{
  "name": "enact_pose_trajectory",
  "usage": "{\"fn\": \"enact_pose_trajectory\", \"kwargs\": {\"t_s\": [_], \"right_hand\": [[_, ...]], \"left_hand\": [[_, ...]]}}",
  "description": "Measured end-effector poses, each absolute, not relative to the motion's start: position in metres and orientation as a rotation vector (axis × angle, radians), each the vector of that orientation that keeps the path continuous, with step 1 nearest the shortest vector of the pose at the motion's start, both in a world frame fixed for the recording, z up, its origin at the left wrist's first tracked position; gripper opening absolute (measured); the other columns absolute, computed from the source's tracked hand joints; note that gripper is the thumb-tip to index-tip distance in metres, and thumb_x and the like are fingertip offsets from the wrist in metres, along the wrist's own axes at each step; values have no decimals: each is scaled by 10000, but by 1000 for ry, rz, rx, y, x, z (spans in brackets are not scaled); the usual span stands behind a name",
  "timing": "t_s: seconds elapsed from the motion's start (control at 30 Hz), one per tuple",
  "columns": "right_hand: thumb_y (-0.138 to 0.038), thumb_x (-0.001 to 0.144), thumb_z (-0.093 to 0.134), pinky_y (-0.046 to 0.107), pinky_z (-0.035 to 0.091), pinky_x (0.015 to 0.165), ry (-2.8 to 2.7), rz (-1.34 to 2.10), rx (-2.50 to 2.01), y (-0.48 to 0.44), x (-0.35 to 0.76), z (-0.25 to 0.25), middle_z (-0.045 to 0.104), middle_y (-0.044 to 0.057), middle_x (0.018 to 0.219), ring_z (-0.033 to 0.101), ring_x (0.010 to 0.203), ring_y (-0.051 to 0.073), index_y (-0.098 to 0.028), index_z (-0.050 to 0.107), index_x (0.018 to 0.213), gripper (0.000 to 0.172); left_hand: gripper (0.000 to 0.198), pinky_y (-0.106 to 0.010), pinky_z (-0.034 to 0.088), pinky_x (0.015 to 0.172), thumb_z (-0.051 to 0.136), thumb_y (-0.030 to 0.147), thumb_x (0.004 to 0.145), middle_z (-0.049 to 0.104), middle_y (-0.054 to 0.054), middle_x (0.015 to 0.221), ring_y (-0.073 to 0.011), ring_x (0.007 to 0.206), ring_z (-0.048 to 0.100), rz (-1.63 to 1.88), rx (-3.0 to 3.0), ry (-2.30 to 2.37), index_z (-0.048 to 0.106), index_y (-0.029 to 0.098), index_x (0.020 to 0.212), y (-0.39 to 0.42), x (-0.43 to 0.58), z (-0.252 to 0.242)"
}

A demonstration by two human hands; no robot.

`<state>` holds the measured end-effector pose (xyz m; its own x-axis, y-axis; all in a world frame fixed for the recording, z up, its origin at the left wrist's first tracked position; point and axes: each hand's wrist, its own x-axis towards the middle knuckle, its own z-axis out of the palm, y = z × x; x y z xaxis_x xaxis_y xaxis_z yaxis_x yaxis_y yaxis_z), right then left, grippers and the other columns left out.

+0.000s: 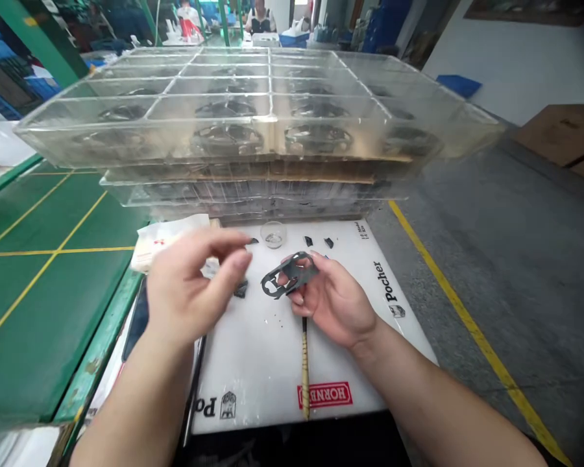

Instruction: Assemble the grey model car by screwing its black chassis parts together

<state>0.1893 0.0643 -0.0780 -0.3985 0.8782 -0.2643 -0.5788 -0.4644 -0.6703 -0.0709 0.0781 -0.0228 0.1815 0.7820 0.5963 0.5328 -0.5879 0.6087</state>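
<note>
My right hand (338, 298) grips a dark grey openwork plastic part (292, 275) by its right end, fingers beneath and thumb along the edge. The part is long, with rounded cut-outs, and is tilted above the white board (253, 363). To its left hovers my left hand (194, 285), slightly blurred, thumb and forefinger apart with nothing visible between them. A small clear cup (273, 235) stands beyond the hands. Small black pieces (308, 241) lie right of the cup, and another dark piece (241, 289) is partly behind my left hand. A brush-like tool with a wrapped handle (305, 370) lies below my right hand.
Stacked clear compartment trays (267, 126) holding dark round parts rise just behind the board. At left runs a green table (24, 285) with yellow lines. A white paper-topped pack (148, 250) sits behind my left hand. A person (261, 19) is in the far background.
</note>
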Motion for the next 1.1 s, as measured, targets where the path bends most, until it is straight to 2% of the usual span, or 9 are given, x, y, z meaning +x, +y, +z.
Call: {"fn": "enact_pose_trajectory", "kwargs": {"t_s": [0.1, 0.17, 0.23, 0.37, 0.63, 0.77, 0.9, 1.0, 1.1], "right_hand": [[-602, 1047, 883, 297, 473, 655, -646, 1953, -742, 60, 191, -75, 842, 79, 1145, 633, 800, 187, -254, 843, 1268, 414], [-596, 1033, 925, 307, 494, 679, -658, 1933, -755, 58, 191, -75, 830, 75, 1151, 635, 816, 187, -263, 856, 1266, 412], [-634, 1029, 936, 312, 498, 683, -654, 1918, -771, 58, 190, -75, 825, 78, 1163, 638, 831, 191, -270, 860, 1258, 437], [-712, 990, 967, 295, 476, 663, -653, 1881, -761, 57, 187, -76, 781, 52, 1103, 627, 814, 177, -275, 868, 1213, 500], [-659, 1072, 897, 294, 523, 654, -726, 1797, -762, 58, 188, -77, 746, 20, 942, 655, 761, 172, -259, 845, 1214, 428], [-710, 1069, 882, 278, 514, 616, -802, 1795, -764, 58, 189, -77, 761, 20, 885, 683, 725, 166, -231, 853, 1150, 487], [-843, 1100, 755, 298, 517, 636, -1008, 1690, -875, 58, 194, -73, 816, 59, 1025, 700, 760, 166, -233, 852, 1165, 620], [-749, 1107, 790, 343, 557, 722, -1306, 1408, -1119, 62, 207, -64, 820, 56, 1021, 696, 802, 189, -243, 856, 1166, 513], [-542, 1093, 826, 386, 569, 808, -1600, 1005, -1434, 68, 222, -53, 841, 48, 1019, 727, 861, 223, -263, 858, 1145, 285]], "left_hand": [[568, -364, 657, 828, 898, 677, 1071, 836, -55, 1081, -184, 826, 737, 1153, 2306, 995, 827, 253, 1443, 88, -67, -31], [806, -363, 682, 821, 985, 706, 961, 840, -105, 1297, -206, 900, 761, 1002, 2298, 900, 750, 287, 1609, 92, -65, -38], [873, -399, 722, 910, 1033, 631, 942, 800, -148, 1484, -264, 1086, 813, 924, 2283, 896, 697, 318, 1684, 95, -63, -47], [785, -540, 706, 1166, 1032, 390, 997, 785, -171, 1564, -373, 1416, 789, 831, 2299, 928, 680, 307, 1694, 98, -57, -64], [430, -447, 710, 1073, 898, 217, 1071, 864, -128, 1362, -297, 1243, 839, 964, 2314, 911, 787, 255, 1484, 92, -51, -54], [430, -395, 696, 998, 1004, 270, 969, 861, -105, 1268, -265, 1133, 817, 1108, 1912, 890, 850, 252, 1371, 87, -47, -49], [452, -333, 702, 913, 1102, 462, 863, 864, -78, 1167, -246, 1045, 827, 1270, 1030, 665, 889, 240, 1194, 88, -40, -49], [365, -403, 738, 1003, 1025, 527, 971, 878, -70, 1231, -286, 1178, 850, 1278, 624, 570, 873, 251, 1155, 94, -38, -46], [340, -402, 751, 947, 824, 551, 1157, 875, -68, 1131, -264, 1101, 868, 1283, 461, 601, 847, 227, 1255, 100, -38, -40]]}}
